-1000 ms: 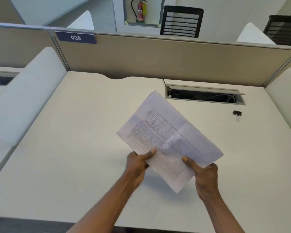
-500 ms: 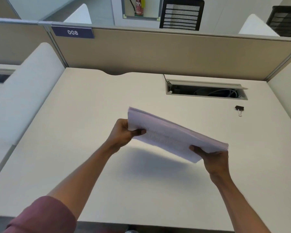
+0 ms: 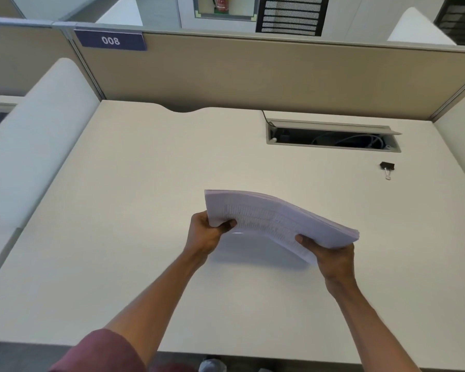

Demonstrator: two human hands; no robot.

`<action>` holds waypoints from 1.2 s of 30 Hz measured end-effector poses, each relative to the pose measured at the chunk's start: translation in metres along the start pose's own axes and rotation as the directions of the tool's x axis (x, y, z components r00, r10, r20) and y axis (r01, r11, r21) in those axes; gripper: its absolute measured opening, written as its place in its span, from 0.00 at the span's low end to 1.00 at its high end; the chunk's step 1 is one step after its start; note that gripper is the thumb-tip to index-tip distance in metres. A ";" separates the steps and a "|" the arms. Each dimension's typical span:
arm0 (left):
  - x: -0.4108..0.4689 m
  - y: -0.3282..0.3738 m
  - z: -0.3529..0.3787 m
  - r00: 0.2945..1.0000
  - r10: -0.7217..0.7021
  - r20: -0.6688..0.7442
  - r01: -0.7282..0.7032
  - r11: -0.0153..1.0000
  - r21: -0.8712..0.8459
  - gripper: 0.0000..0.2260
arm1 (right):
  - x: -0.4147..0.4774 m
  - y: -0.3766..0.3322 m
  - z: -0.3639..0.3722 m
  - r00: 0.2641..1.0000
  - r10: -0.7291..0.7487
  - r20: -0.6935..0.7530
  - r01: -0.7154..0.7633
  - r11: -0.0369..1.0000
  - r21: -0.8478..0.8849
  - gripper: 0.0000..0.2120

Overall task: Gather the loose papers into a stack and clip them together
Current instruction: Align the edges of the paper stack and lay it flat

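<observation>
Papers [image 3: 277, 218], gathered into one stack, are held in the air above the middle of the pale surface [image 3: 124, 210], tilted so the printed top sheet faces the camera and the stack sags a little between the two grips. The left hand [image 3: 208, 234] clamps the stack's left end, thumb on the printed face and the other fingers [image 3: 199, 220] wrapped behind it. The right hand [image 3: 333, 257] grips the lower right corner, thumb pressed on top and the fingers closed underneath, out of sight. A soft shadow lies on the surface just below the stack, which does not touch it.

A black binder clip [image 3: 386, 166] with silver handles lies on the surface well apart from the papers, to the far right, just in front of the open cable tray [image 3: 333, 135] set into the surface, where loose cables show inside. A tan partition [image 3: 253, 71] runs along the back edge, carrying a dark plate [image 3: 110, 40] marked 008. A maroon sleeve [image 3: 100, 353] covers the left upper arm at the bottom edge of the view
</observation>
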State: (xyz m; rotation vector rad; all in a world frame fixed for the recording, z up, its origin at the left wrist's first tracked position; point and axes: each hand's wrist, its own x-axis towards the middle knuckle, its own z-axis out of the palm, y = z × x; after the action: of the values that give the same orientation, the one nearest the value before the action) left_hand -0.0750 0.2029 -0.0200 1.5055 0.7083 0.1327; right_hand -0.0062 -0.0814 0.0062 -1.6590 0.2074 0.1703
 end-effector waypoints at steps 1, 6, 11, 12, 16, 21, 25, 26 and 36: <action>-0.001 -0.001 0.000 1.000 -0.010 0.010 0.010 1.000 0.010 0.08 | 0.000 0.002 0.001 1.000 0.004 0.009 -0.004 1.000 -0.004 0.24; -0.001 -0.004 0.002 0.999 -0.029 0.018 0.028 0.998 0.061 0.07 | 0.002 0.003 0.001 1.000 0.016 0.003 -0.016 1.000 -0.018 0.25; -0.001 -0.004 0.008 0.999 -0.035 -0.006 0.036 0.996 0.077 0.07 | 0.003 0.006 0.000 1.000 0.004 0.006 -0.004 1.000 -0.021 0.26; 0.000 -0.006 0.010 0.999 -0.047 -0.015 0.048 0.994 0.094 0.06 | 0.002 0.005 0.001 1.000 0.010 0.015 -0.010 1.000 -0.026 0.25; -0.002 -0.008 0.012 0.997 -0.067 -0.038 0.071 0.989 0.132 0.09 | 0.001 0.002 -0.003 1.000 0.012 0.023 -0.011 0.999 -0.030 0.25; -0.007 -0.006 0.012 0.999 -0.040 -0.036 0.045 0.985 0.166 0.10 | -0.004 0.008 -0.007 0.999 0.007 0.032 -0.005 0.998 -0.061 0.25; -0.011 0.002 0.008 0.999 -0.030 0.036 0.021 0.977 0.212 0.07 | -0.003 0.005 -0.014 0.998 0.043 0.044 -0.040 0.997 -0.062 0.21; -0.013 0.005 0.005 0.996 -0.041 0.075 0.025 0.977 0.210 0.09 | -0.002 0.003 -0.017 0.997 0.054 0.060 -0.050 0.996 -0.068 0.19; -0.029 0.011 -0.028 0.910 -0.177 0.375 0.215 0.975 -0.060 0.14 | -0.009 -0.018 -0.040 0.942 0.178 0.284 -0.190 0.982 0.015 0.24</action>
State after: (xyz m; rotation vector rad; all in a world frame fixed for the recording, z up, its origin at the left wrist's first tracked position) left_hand -0.1081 0.2135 0.0023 1.3052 0.5357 -0.2600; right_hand -0.0109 -0.1191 0.0297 -1.5517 0.1483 0.5374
